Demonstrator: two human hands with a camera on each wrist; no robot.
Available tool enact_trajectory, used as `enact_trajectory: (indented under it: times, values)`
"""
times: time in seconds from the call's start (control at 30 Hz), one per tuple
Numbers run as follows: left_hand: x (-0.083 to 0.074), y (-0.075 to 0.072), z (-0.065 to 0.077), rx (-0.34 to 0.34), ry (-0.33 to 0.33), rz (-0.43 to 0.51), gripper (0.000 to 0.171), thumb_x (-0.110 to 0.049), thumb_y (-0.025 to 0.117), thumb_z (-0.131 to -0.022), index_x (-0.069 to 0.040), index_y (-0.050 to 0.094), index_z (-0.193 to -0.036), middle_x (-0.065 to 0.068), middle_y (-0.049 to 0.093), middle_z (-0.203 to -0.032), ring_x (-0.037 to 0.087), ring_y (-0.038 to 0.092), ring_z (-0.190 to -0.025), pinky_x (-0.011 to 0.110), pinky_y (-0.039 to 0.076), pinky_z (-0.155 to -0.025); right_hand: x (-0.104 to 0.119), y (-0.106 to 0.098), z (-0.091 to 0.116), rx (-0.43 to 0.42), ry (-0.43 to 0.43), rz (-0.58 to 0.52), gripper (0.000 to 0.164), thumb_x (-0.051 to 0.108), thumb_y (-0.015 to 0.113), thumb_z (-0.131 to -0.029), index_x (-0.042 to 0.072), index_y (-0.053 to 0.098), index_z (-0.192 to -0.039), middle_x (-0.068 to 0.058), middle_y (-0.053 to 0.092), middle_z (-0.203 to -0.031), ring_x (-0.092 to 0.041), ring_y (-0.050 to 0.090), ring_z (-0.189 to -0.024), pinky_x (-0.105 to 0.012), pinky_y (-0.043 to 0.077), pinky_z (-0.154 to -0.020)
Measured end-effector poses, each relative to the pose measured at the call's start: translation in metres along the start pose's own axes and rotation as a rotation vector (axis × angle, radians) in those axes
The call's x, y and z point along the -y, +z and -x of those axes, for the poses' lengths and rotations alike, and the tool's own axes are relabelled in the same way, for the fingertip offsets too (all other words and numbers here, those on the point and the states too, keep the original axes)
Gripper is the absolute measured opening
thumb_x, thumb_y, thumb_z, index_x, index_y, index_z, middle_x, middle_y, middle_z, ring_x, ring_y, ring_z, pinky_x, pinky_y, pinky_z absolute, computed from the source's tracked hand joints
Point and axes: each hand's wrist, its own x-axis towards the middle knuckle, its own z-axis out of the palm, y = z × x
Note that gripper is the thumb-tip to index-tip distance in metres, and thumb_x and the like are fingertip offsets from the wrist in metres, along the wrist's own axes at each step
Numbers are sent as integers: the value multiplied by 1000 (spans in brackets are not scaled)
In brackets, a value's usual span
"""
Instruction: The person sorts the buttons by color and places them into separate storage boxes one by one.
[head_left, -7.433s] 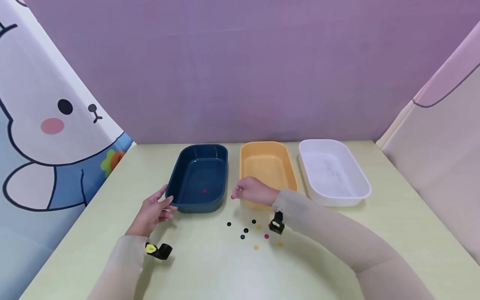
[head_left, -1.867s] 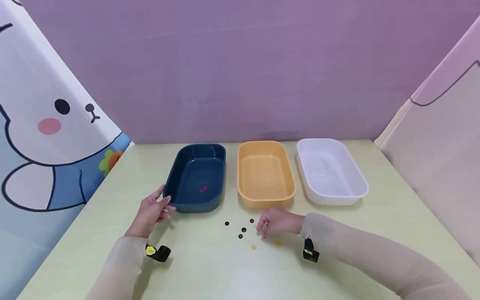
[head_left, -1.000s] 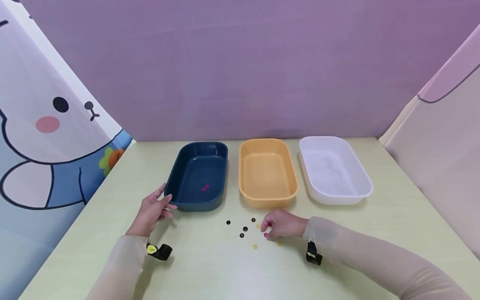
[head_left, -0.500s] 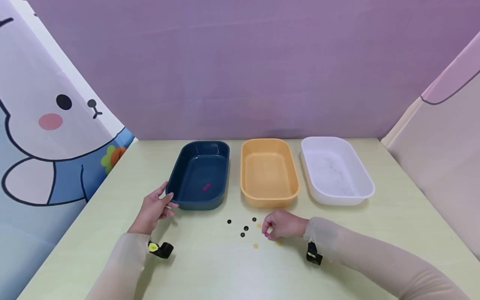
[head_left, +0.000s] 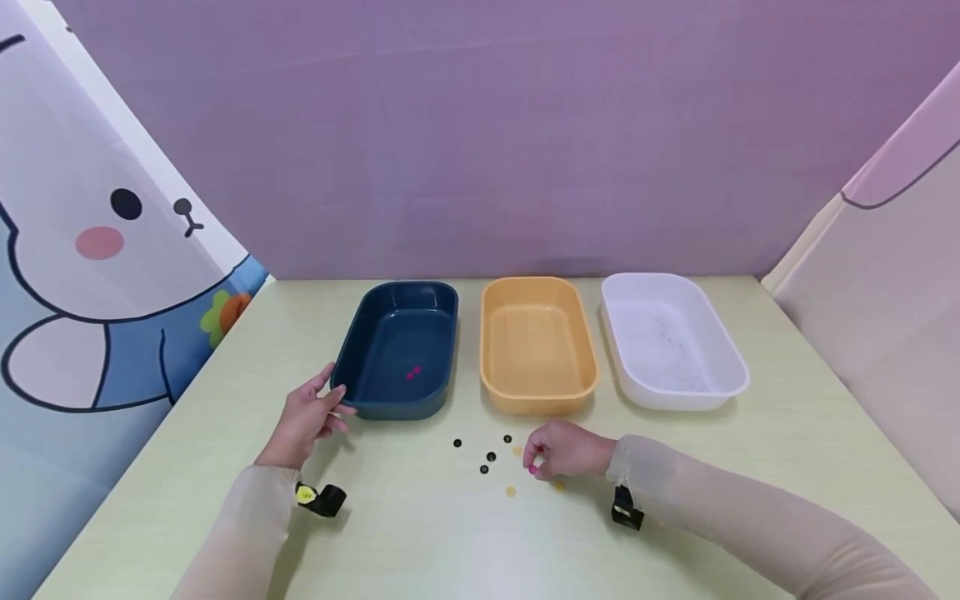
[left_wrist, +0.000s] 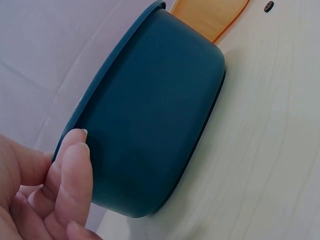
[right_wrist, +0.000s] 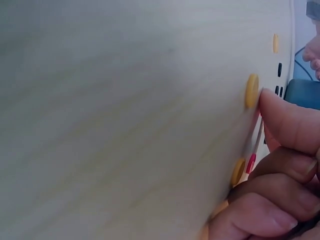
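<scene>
My left hand (head_left: 303, 421) holds the near left corner of the dark blue tray (head_left: 397, 412), thumb over the rim and other fingers against the outer wall. Two pink rings or buttons (head_left: 410, 376) lie inside it. Down at the tabletop, my right hand (head_left: 566, 450) has thumb and forefinger pinched at a small pink button (head_left: 532, 470). The right wrist view shows a pink button (right_wrist: 251, 163) on edge by the curled fingers; the thumb hides part of the pinch. Yellow buttons (head_left: 511, 492) and several black buttons (head_left: 491, 457) lie around that hand.
A yellow-orange tray (head_left: 538, 406) stands in the middle, just beyond the right hand. To its right is a white tray (head_left: 682, 400). Behind the table (head_left: 420, 533) hangs a purple cloth (head_left: 480, 150); printed cloths flank both sides.
Earlier my right hand held a pink button beside the blue tray, which then had one inside; now two lie there. That hand has returned to the loose buttons. The left hand keeps its hold.
</scene>
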Motion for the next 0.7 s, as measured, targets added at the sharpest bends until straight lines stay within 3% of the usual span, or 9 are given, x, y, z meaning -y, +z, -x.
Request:
enact_trajectory:
  times: [0.27,0.7]
  values:
    - [0,0,2,2,5,7,62,-18,43,-103,-14,9,-155,-9,66,-65,5,59,-47,21,32,-48,0,1,1,-3,-16,56,17,-3,73,-77,12,67,-77,7,58,-77,-15,46,-79,-34,38,-77]
    - [1,1,2,-3,10,2,61,-18,43,-104,-15,9,-155,-9,66,-65,6,59,-47,21,32,-48,-1,1,4,-8,-75,82,17,-4,69,-79,12,65,-77,7,57,-76,-14,47,-76,-33,39,-74]
